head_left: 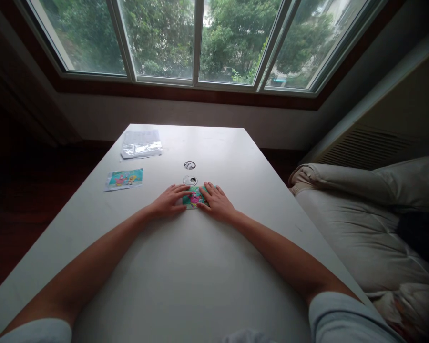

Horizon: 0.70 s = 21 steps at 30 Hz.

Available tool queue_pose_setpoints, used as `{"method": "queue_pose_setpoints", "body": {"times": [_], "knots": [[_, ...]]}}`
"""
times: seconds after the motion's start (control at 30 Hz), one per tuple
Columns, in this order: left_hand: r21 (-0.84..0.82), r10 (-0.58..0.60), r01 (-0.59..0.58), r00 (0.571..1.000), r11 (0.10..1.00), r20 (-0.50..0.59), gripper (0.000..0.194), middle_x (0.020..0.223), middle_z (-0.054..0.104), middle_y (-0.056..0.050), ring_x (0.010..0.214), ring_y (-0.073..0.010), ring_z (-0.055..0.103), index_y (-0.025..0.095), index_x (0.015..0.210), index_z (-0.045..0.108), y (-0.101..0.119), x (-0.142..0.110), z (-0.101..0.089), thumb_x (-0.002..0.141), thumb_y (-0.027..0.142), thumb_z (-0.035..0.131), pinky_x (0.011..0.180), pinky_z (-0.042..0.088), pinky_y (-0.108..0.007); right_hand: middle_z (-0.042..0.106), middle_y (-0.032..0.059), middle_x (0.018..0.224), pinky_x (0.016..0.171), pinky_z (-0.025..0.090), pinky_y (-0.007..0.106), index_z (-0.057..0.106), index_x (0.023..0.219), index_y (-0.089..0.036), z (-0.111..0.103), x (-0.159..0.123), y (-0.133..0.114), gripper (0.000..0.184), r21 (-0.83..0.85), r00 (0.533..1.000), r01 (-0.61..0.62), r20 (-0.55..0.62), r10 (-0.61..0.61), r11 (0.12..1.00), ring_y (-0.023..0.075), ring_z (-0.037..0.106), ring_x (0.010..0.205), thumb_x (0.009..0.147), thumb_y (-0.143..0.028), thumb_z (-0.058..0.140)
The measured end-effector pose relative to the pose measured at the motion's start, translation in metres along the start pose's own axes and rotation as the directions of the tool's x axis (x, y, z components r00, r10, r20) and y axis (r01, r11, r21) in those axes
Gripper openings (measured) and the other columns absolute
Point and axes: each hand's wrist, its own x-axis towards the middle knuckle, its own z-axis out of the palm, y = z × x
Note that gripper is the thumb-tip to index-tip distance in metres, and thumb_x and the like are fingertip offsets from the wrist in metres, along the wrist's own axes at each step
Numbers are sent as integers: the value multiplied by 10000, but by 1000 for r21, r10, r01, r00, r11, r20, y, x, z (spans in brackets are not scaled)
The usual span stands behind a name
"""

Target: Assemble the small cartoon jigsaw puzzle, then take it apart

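Two bare hands lie low over the table (193, 267) in my head view, one on either side of a small picture card (193, 198) in green and pink. From my end I see the left hand (169, 201) reaching in with its fingers extended and slightly spread, the tips at the card's left side. The right hand (218, 203) lies palm down with its fingers stretched out, covering the card's right part. I read both sets of fingers as straightened rather than curled round anything; how hard they press, I cannot tell. The card sits on the table between the hands, its middle showing in the gap

Just beyond the card I have a round piece (190, 180) with a dark patch, and past that a second disc (189, 165) patterned in black and white, the two apart from each other. Off to the left of the hands I can make out another picture card (124, 179), teal with pink and yellow figures, and farther up a shiny clear plastic sleeve (141, 143) near the table's far left corner. To my right stands a pale padded sofa (346, 228), and ahead, past the far edge, I get trees (160, 38) through a wide window (196, 47)
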Motion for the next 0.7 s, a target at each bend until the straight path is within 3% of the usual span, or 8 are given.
{"method": "queue_pose_setpoints", "body": {"times": [0.17,0.33,0.7], "knots": [[120,-15,4,996,993,91,655,1673,263,-52,1542,-270,239,324,1578,355,0,-1,6,984,553,513,1266,146,-509,145,115,1696,1269,96,466,272,1618,-196,2,-1,0,803,-10,1000,4,-14,-4,1000,275,92,1577,997,-705,235],[230,-21,-2,995,973,96,670,1694,172,-52,1569,-240,154,293,1630,209,6,-3,14,1040,583,338,1274,115,-476,118,94,1701,1272,85,457,249,1625,-217,2,-2,0,766,-29,999,50,3,-50,998,255,73,1580,1013,-677,207],[294,-68,29,990,955,122,730,1700,96,-76,1577,-250,93,257,1643,145,25,-4,17,1033,644,254,1272,93,-475,67,91,1703,1273,70,464,186,1638,-222,1,-2,2,785,-29,998,53,48,-52,998,261,45,1581,1007,-689,201]]}}
